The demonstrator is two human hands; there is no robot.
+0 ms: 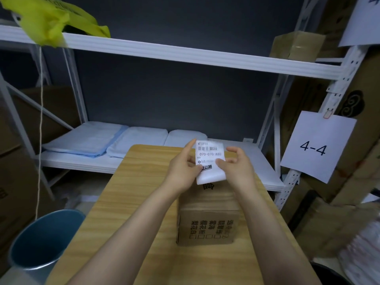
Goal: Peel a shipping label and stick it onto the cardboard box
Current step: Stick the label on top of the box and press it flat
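A white shipping label (209,155) with a barcode and "070-070 A80" printed on it is held upright in both hands, above the far end of a brown cardboard box (207,219). The box lies on a light wooden table (127,202) and has black printed characters on its near side. My left hand (183,167) pinches the label's left edge with thumb and fingers. My right hand (234,165) grips its right side, thumb on the front. The label's lower part is blank white and hangs just over the box top.
A white metal shelf rack (185,54) stands behind the table, with folded white and blue cloths (102,140) on its lower shelf. A blue bin (43,239) stands at the table's left. Cardboard boxes and a "4-4" sign (314,149) fill the right side.
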